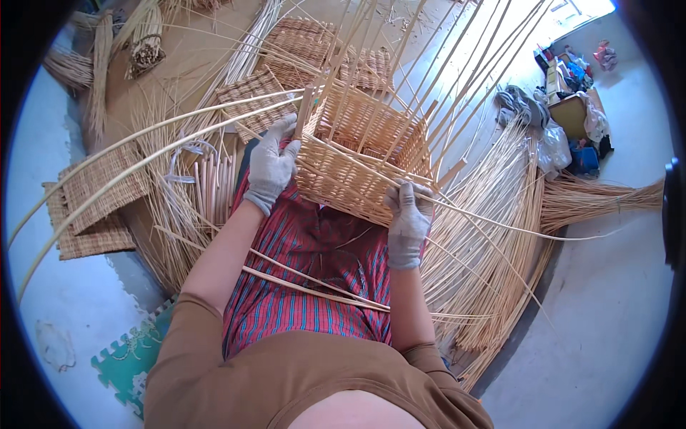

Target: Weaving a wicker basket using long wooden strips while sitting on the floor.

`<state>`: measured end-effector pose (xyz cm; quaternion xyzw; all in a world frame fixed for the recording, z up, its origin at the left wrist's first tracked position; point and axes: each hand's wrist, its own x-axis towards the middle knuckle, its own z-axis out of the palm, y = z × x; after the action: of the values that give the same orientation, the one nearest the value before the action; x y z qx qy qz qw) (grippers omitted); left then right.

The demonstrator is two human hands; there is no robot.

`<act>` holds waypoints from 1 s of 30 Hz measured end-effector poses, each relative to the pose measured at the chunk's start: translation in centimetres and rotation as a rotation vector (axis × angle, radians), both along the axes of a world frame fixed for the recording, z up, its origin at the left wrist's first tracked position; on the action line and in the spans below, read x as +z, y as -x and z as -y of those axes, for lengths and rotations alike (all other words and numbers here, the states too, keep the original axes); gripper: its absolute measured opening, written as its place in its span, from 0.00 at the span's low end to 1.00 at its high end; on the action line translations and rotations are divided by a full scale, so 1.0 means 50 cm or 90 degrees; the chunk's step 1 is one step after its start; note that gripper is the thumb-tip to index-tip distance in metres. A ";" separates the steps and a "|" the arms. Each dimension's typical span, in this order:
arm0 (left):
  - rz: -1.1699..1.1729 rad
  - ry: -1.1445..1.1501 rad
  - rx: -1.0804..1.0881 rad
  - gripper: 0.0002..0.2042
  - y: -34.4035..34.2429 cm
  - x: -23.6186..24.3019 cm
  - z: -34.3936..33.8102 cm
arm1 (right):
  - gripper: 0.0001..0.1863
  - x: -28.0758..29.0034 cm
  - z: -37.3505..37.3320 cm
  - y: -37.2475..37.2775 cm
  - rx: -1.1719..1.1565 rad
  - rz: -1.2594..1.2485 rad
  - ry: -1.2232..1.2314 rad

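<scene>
A half-woven rectangular wicker basket (343, 179) rests tilted over my lap, its long upright canes (468, 71) fanning out away from me. My left hand (273, 163), in a pale grey glove, grips the basket's near left corner beside a flat wooden corner stake (304, 111). At the near right corner, my gloved right hand (409, 220) is closed on the rim, where a thin weaving cane (500, 223) runs out to the right. Two thick, curved canes (157, 157) sweep from the basket's left side toward the far left. The fingers' undersides are hidden.
Loose cane bundles (493, 286) cover the floor at right. Woven panels (107, 186) lie at left, with others (296, 46) beyond the basket. Several canes (307, 286) cross the striped red cloth (250, 314) on my lap. A green foam mat (132, 357) lies lower left.
</scene>
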<state>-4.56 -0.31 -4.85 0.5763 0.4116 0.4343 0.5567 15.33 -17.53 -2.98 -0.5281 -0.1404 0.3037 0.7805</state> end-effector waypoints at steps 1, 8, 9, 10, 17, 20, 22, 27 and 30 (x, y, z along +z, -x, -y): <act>-0.015 0.031 0.015 0.22 0.000 0.000 0.002 | 0.04 -0.001 0.000 -0.003 0.007 -0.005 0.001; -0.243 -0.344 0.095 0.21 0.008 0.007 -0.009 | 0.08 -0.021 -0.038 -0.046 0.002 0.088 0.071; -0.202 -0.379 0.051 0.22 -0.004 0.035 -0.001 | 0.08 -0.014 -0.039 -0.043 -0.026 0.079 0.089; -0.159 -0.412 0.007 0.23 -0.021 0.067 0.007 | 0.08 -0.008 -0.039 -0.044 -0.054 0.070 0.107; -0.370 -0.294 -0.357 0.26 -0.045 0.013 -0.063 | 0.07 -0.009 -0.034 -0.031 -0.016 0.087 0.111; -0.205 0.136 -0.454 0.09 -0.049 0.083 -0.050 | 0.07 -0.007 -0.027 -0.041 -0.025 0.104 0.118; -0.172 0.094 -0.386 0.06 -0.048 0.063 -0.043 | 0.07 0.006 -0.035 -0.026 -0.020 0.139 0.109; -0.205 0.011 -0.265 0.05 -0.058 0.041 -0.015 | 0.08 0.134 -0.130 -0.013 0.036 0.419 0.168; -0.207 -0.022 -0.240 0.07 -0.075 0.034 -0.005 | 0.26 0.176 -0.246 -0.055 0.167 0.774 0.017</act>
<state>-0.82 -0.06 -3.13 0.7145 0.3734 0.2317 0.5444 18.10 -5.22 5.81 -0.5945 -0.6198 0.0440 0.5103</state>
